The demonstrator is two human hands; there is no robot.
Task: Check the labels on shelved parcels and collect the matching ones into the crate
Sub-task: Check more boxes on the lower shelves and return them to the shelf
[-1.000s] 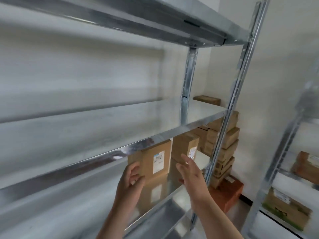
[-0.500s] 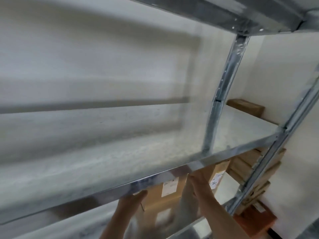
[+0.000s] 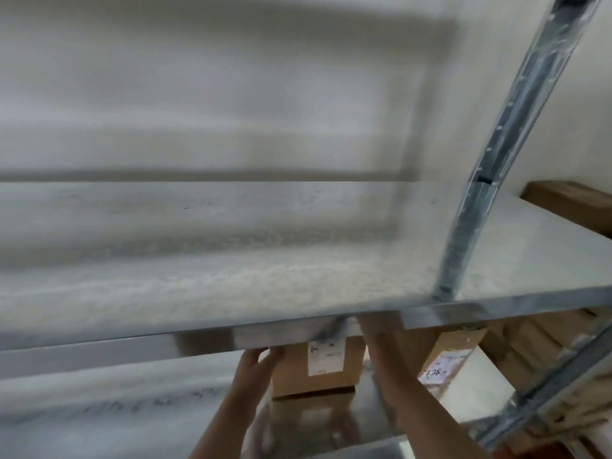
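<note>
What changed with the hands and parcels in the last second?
The right hand moved left, from the right parcel to the right side of the left parcel; the shelf edge hides its fingers. The left hand still holds that parcel's left side. Neither parcel moved.

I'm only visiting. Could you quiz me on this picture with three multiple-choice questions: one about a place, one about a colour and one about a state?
1. Where is the labelled parcel?
A. on the floor
B. on the lower level, just under the metal shelf
C. in a crate

2. What colour is its label?
A. white
B. red
C. green

3. What is the left hand doing?
A. hanging free
B. touching the parcel's left side
C. holding a pen

Answers:
1 B, the parcel shows directly below the shelf's front edge.
2 A, the label is a white patch on brown cardboard.
3 B, the hand lies against that side.
</note>
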